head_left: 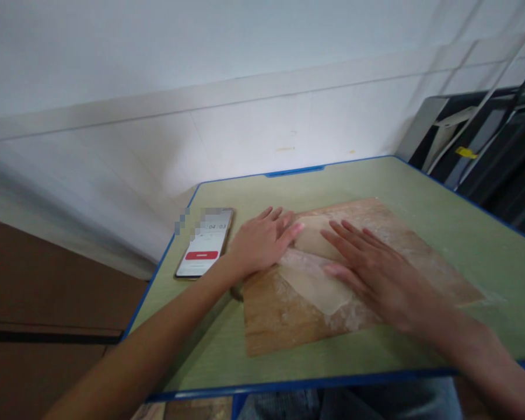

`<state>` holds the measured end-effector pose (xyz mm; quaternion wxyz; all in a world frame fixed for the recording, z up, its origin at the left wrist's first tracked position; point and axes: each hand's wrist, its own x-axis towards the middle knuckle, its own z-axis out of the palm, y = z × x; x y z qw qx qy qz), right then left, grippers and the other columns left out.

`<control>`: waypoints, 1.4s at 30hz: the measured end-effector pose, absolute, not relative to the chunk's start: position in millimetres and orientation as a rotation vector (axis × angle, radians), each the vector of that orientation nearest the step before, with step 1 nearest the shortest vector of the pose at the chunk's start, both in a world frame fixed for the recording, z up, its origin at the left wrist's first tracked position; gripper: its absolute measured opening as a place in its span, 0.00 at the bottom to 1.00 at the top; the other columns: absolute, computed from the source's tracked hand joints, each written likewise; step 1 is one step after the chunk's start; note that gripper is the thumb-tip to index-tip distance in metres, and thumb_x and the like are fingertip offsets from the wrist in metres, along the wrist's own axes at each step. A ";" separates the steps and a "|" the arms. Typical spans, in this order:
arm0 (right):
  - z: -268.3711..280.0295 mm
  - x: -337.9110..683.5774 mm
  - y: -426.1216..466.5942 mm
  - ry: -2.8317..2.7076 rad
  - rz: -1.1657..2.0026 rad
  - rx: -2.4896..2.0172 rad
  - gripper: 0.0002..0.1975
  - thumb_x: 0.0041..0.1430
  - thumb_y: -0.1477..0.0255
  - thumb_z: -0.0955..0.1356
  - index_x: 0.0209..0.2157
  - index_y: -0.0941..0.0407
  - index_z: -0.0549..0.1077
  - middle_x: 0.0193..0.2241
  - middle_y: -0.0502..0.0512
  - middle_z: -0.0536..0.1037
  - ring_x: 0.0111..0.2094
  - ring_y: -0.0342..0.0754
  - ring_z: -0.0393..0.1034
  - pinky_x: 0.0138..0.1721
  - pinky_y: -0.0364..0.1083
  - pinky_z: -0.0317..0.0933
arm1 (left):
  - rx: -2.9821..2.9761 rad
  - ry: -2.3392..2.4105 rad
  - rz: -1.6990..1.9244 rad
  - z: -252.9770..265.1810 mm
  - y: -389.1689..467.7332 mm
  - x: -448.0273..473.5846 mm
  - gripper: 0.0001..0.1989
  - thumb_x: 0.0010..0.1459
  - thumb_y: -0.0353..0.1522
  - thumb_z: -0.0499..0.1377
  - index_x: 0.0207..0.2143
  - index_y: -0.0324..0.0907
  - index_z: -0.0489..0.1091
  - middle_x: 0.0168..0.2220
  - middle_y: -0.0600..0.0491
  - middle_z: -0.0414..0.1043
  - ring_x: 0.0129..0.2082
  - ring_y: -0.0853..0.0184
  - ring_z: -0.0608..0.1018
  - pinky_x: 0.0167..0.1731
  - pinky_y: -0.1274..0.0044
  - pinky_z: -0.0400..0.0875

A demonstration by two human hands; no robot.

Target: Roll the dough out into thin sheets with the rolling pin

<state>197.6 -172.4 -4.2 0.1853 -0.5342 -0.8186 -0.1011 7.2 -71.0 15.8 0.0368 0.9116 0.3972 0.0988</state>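
Note:
A floured sheet of pale dough [317, 283] lies on a thin wooden board [271, 324]. Its far part forms a thicker roll [315, 238] between my hands; whether anything is inside it I cannot tell. My left hand [262, 239] rests at the roll's left end, palm down, fingers stretched forward and thumb toward the dough. Over the right part of the dough lies my right hand [367, 262], slightly blurred, with its fingers extended and apart. It covers the dough's right end. Neither hand is closed around anything visible.
A phone [203, 245] showing a timer lies left of the board on the green, blue-edged table [214, 361]. White wall panels [254, 128] rise behind. Dark equipment with cables [468, 153] stands at the right. A brownish rounded thing [236, 293] shows under my left wrist.

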 end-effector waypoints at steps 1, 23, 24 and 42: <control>-3.8 203.2 -167.2 -2.313 -0.253 -1.494 0.26 0.64 0.63 0.52 0.55 0.65 0.60 0.55 0.68 0.61 0.59 0.52 0.48 0.55 0.57 0.50 | 2.781 1.201 0.315 16.6 -63.6 10.9 0.27 0.64 0.44 0.35 0.53 0.39 0.61 0.55 0.47 0.62 0.57 0.61 0.59 0.54 0.70 0.52; -12.7 149.2 -214.9 -2.255 -0.639 -1.558 0.34 0.62 0.57 0.47 0.49 0.68 0.66 0.51 0.72 0.66 0.49 0.58 0.64 0.44 0.57 0.62 | 3.014 1.252 0.031 17.9 -85.0 -8.8 0.27 0.63 0.45 0.35 0.59 0.43 0.51 0.60 0.48 0.52 0.60 0.58 0.52 0.55 0.64 0.47; -13.6 147.3 -217.6 -2.255 -0.656 -1.547 0.34 0.62 0.57 0.47 0.49 0.69 0.66 0.50 0.73 0.66 0.49 0.59 0.65 0.43 0.56 0.63 | 3.013 1.249 0.040 18.5 -88.4 -10.5 0.27 0.64 0.45 0.35 0.59 0.43 0.52 0.60 0.48 0.52 0.60 0.58 0.52 0.55 0.63 0.47; -22.5 136.4 -230.5 -2.299 -0.782 -1.363 0.31 0.61 0.55 0.52 0.48 0.67 0.67 0.48 0.70 0.69 0.47 0.56 0.67 0.40 0.50 0.64 | 2.911 1.277 0.106 14.5 -124.3 -41.4 0.24 0.64 0.41 0.39 0.59 0.41 0.51 0.61 0.48 0.50 0.60 0.60 0.53 0.55 0.63 0.48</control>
